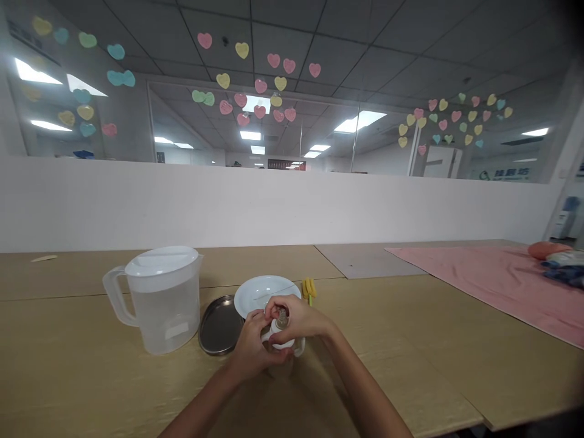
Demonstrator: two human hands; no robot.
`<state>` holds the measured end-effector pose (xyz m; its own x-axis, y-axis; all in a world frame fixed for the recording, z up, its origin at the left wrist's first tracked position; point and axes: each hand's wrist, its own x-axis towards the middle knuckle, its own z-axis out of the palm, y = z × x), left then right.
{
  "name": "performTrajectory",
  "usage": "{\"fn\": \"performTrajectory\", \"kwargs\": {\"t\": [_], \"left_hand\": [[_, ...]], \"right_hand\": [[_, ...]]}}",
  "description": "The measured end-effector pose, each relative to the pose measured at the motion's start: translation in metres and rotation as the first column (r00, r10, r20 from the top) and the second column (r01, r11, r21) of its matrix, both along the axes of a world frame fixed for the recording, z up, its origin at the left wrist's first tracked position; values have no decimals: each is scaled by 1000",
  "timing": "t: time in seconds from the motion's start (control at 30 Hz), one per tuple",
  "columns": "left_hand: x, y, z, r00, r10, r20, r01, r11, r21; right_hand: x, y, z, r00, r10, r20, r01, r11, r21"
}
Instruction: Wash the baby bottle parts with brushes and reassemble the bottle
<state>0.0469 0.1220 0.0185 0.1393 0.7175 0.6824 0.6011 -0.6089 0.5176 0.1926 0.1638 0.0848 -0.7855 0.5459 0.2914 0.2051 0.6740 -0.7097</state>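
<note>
Both of my hands meet at a small white vessel (283, 344) with a looped handle on its right side, perhaps a small teapot. My left hand (250, 345) is closed around its left side. Curled over the top is my right hand (298, 317), with its fingers around a brownish, see-through ridged piece (283, 319) at the vessel's mouth. The fingers partly cover both things, so I cannot tell exactly what the ridged piece is. Just behind them is a white bowl (255, 289) with a thin stick-like item lying across it.
A clear plastic pitcher (168, 310) with a white lid stands at the left, holding clear liquid. Between it and the bowl lies a dark metal tray (221, 331). A yellow sponge-like brush head (309, 288) is behind my right hand. Pink cloth (493, 280) covers the table's far right.
</note>
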Motion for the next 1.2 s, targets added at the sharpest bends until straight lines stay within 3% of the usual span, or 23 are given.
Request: {"fn": "performTrajectory", "kwargs": {"t": [0.27, 0.4, 0.5, 0.6, 0.73, 0.87, 1.03, 1.1, 1.2], "left_hand": [[-3, 5, -7, 999, -32, 11, 33, 995, -99], [-1, 1, -8, 999, 9, -52, -10, 1000, -18], [1, 0, -7, 989, 54, -137, -49, 998, 39], [1, -1, -3, 989, 52, -138, -54, 998, -16], [0, -4, 2, 995, -6, -98, -3, 995, -97], [-3, -6, 2, 996, -34, -87, 25, 995, -99], [-6, 0, -4, 996, 27, -81, -33, 997, -75], [-7, 2, -6, 996, 51, -76, -54, 998, -35], [-8, 0, -5, 993, 90, -69, -90, 996, 10]], "right_hand": [[-5, 0, -6, 997, 60, -42, -60, 998, 7], [-10, -9, -15, 981, -116, -156, 134, 985, 110], [-9, -14, -16, 958, -263, -113, 278, 947, 161], [-5, -14, -12, 953, -300, -42, 303, 939, 160], [0, -10, -10, 981, -187, -53, 191, 978, 87], [6, -5, -12, 992, -47, -117, 37, 996, -84], [18, 8, -13, 964, 122, -235, -199, 919, -339], [22, 14, -14, 930, 162, -329, -279, 894, -351], [25, 21, -14, 879, 140, -455, -297, 908, -295]]}}
